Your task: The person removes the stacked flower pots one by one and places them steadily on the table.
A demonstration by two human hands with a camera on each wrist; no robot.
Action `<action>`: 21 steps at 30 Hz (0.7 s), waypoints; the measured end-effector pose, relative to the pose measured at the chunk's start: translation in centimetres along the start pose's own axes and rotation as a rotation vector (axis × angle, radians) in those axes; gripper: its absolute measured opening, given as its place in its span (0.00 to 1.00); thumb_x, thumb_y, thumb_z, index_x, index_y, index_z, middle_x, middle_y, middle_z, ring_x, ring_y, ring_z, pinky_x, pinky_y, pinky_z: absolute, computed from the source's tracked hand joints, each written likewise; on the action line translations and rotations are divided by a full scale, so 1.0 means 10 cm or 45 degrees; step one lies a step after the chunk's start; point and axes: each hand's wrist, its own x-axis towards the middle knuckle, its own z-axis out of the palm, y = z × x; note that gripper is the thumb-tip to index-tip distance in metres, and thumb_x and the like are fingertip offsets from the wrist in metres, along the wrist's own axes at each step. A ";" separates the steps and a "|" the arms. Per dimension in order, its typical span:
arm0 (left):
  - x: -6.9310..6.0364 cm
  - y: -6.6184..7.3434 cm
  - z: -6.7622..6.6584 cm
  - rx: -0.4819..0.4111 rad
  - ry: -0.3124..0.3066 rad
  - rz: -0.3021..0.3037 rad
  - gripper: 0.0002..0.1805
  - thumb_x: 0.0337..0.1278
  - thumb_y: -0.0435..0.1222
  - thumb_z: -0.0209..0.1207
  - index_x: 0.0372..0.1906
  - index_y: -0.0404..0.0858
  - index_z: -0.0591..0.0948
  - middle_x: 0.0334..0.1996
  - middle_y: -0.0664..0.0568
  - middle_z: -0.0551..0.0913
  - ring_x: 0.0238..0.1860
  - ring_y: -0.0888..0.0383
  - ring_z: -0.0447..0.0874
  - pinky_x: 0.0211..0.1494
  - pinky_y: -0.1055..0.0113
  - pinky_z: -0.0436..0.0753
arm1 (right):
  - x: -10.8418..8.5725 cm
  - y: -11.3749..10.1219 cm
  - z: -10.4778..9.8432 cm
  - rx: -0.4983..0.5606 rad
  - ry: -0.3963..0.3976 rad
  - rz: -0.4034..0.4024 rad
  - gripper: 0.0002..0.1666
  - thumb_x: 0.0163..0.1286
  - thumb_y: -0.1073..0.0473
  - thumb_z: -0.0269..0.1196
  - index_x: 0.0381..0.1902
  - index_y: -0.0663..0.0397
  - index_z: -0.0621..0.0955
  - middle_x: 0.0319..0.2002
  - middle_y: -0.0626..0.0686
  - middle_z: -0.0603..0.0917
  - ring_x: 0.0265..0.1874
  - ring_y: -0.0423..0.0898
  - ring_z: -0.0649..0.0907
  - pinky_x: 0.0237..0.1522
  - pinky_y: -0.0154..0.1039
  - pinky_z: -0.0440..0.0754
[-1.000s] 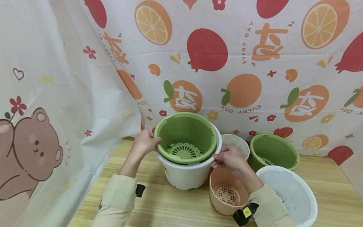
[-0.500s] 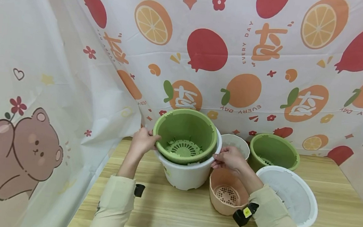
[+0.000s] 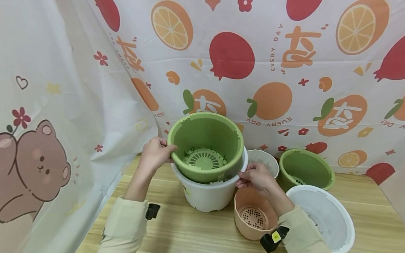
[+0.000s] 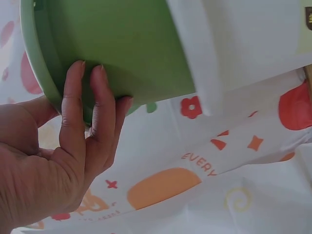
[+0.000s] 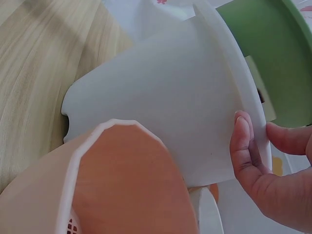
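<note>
A round green plastic flowerpot [image 3: 205, 143] with a slotted bottom stands partly inside a larger white flowerpot [image 3: 204, 197], its rim raised above the white one and tilted. My left hand [image 3: 156, 153] grips the green pot's rim at the left, thumb over the edge; in the left wrist view the fingers [image 4: 73, 112] lie against its outer wall. My right hand [image 3: 257, 176] pinches the white pot's rim on the right side, thumb inside and fingers outside, as the right wrist view shows. A pale label [image 5: 261, 87] is on the green pot's side.
Just right of the white pot stands an orange-pink pot [image 3: 251, 227] with a grid bottom. Behind it is a small white pot [image 3: 275, 167]. Farther right are another green pot [image 3: 305, 165] and a tilted white pot [image 3: 350, 232]. A printed cloth [image 3: 227, 92] hangs behind the wooden table [image 3: 192, 238].
The green pot has risen out of the white pot and shifted slightly left, with my left hand moving up and left along with it. My right hand and the white pot have stayed put.
</note>
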 end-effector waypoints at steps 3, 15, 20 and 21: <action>-0.04 0.06 -0.04 -0.031 0.012 0.004 0.12 0.57 0.32 0.54 0.39 0.26 0.69 0.37 0.34 0.76 0.25 0.53 0.84 0.35 0.67 0.85 | -0.01 0.00 0.00 0.000 -0.005 0.004 0.04 0.62 0.77 0.51 0.33 0.72 0.66 0.19 0.58 0.79 0.17 0.45 0.81 0.23 0.33 0.85; -0.19 0.24 -0.13 -0.123 0.050 0.061 0.15 0.57 0.30 0.53 0.46 0.24 0.66 0.35 0.40 0.75 0.21 0.60 0.81 0.32 0.71 0.85 | -0.02 -0.02 -0.01 -0.021 -0.023 -0.023 0.04 0.62 0.76 0.53 0.32 0.73 0.67 0.21 0.59 0.79 0.18 0.46 0.81 0.25 0.35 0.85; -0.24 0.27 -0.17 -0.162 0.061 0.084 0.15 0.57 0.30 0.53 0.45 0.23 0.66 0.36 0.38 0.74 0.20 0.62 0.80 0.33 0.70 0.85 | -0.02 -0.02 0.00 -0.019 -0.006 -0.001 0.04 0.63 0.75 0.53 0.32 0.72 0.67 0.21 0.58 0.79 0.18 0.46 0.81 0.25 0.35 0.85; -0.25 0.28 -0.18 -0.160 0.064 0.089 0.15 0.57 0.30 0.53 0.45 0.23 0.67 0.36 0.38 0.75 0.20 0.62 0.80 0.32 0.70 0.85 | -0.02 -0.01 0.00 -0.016 -0.004 0.002 0.04 0.63 0.75 0.53 0.32 0.72 0.67 0.21 0.58 0.79 0.18 0.46 0.81 0.25 0.35 0.85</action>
